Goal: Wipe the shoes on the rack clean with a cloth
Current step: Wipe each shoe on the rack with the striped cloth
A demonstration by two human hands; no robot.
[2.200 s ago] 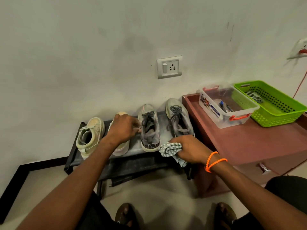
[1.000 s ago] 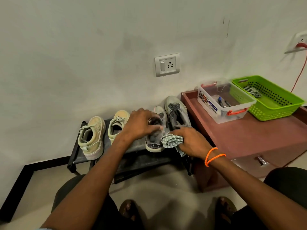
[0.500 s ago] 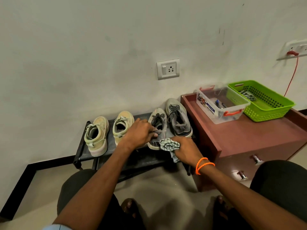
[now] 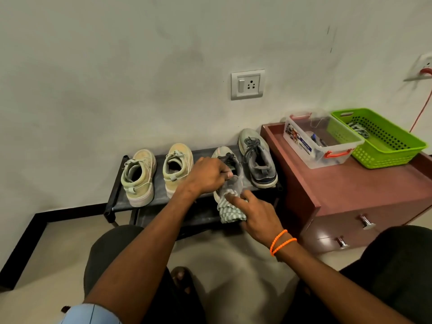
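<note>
Grey laced mesh sneaker, third along black low shoe rack, is gripped at collar by left hand, fingers curled.
Striped grey-white cloth is pressed on heel by right hand, fingers extended.
Shoe best held firm, cloth stroked heel-to-toe.
Versus half second earlier: cloth is now flattened onto heel, no longer bunched.

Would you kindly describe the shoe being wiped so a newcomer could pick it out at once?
Below the wall socket stands a low black rack with four shoes in a row. The one meant is the grey shoe, third from the left. It alone is gripped by the left hand, with the right hand pressing a striped cloth to its heel.
</note>
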